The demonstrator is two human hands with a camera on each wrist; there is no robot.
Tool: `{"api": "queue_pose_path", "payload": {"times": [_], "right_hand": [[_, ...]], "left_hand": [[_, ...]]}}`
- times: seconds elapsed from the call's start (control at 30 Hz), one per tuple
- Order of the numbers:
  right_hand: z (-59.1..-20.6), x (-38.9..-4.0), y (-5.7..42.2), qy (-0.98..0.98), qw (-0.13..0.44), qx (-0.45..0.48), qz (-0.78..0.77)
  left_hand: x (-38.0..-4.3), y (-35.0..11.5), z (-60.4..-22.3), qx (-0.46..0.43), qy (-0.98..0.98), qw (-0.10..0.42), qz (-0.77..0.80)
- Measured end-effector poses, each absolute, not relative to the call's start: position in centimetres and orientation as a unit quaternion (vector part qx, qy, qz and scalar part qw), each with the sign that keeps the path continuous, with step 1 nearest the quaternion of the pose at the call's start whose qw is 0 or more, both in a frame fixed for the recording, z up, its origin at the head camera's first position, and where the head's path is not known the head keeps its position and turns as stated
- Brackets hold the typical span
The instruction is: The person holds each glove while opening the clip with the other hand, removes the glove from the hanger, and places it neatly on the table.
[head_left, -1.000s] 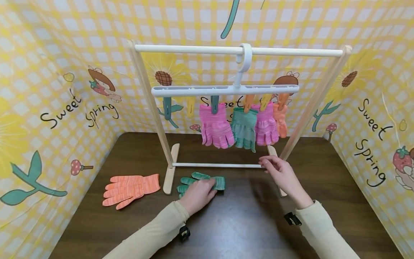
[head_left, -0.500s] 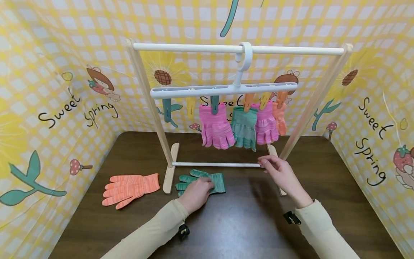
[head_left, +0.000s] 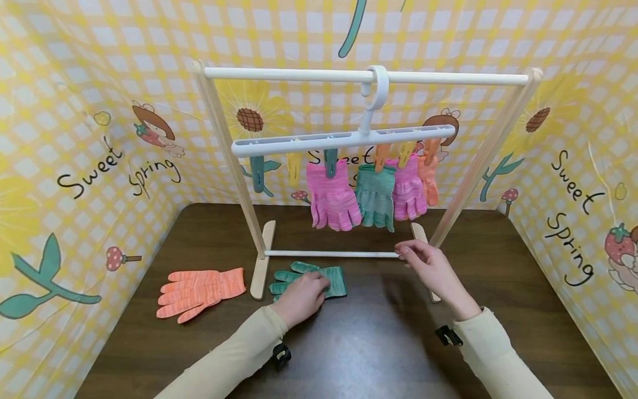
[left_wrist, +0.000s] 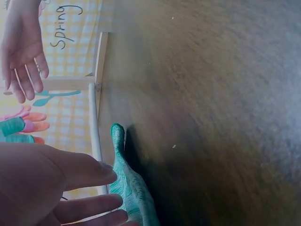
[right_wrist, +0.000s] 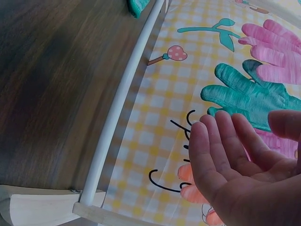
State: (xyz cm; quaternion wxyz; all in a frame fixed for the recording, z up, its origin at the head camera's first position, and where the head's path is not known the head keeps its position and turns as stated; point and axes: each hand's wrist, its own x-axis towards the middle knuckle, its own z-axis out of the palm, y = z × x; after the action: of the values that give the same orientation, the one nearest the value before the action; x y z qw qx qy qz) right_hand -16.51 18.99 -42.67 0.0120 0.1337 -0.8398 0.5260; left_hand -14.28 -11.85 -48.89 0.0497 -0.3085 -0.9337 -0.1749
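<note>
My left hand rests on a green knit glove that lies on the table, its fingers pointing left and its cuff right. In the left wrist view the thumb and straight fingers touch the glove, whose near edge stands slightly off the wood. My right hand hovers in front of the rack's lower rod, holding nothing, its fingers loosely bent. Above and behind it, a white clip hanger carries a pink glove, a green glove, another pink glove and an orange glove.
A wooden rack with a top bar bears the hanger. Unused teal and yellow clothespins hang at the hanger's left end. On the table's left lies an orange glove, beside the rack's left foot. Checked cloth surrounds the table.
My left hand has shifted slightly left over the green glove, whose cuff now lies flatter and wider. The hanger has swivelled a little, its right end swinging back. My right hand has barely moved.
</note>
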Motion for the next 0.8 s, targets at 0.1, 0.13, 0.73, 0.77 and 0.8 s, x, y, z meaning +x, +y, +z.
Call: {"api": "queue_pose_path", "payload": {"times": [0.1, 0.13, 0.73, 0.77, 0.8], "right_hand": [[-42.7, -16.5, 19.0, -0.837, 0.010, 0.138, 0.529], [-42.7, -16.5, 19.0, -0.837, 0.010, 0.140, 0.529], [-40.6, -16.7, 18.1, -0.841, 0.014, 0.165, 0.515], [-40.3, -16.7, 18.0, -0.841, 0.014, 0.165, 0.515], [-40.0, -16.7, 17.9, -0.842, 0.014, 0.166, 0.514]], "left_hand": [[-14.3, -11.8, -48.6, -0.307, -0.933, 0.044, -0.185], [-14.3, -11.8, -48.6, -0.306, -0.932, 0.042, -0.188], [-14.7, -11.9, -47.0, -0.225, -0.898, 0.135, -0.354], [-14.7, -11.9, -46.9, -0.222, -0.892, 0.148, -0.365], [-14.7, -11.9, -46.9, -0.219, -0.887, 0.158, -0.375]]}}
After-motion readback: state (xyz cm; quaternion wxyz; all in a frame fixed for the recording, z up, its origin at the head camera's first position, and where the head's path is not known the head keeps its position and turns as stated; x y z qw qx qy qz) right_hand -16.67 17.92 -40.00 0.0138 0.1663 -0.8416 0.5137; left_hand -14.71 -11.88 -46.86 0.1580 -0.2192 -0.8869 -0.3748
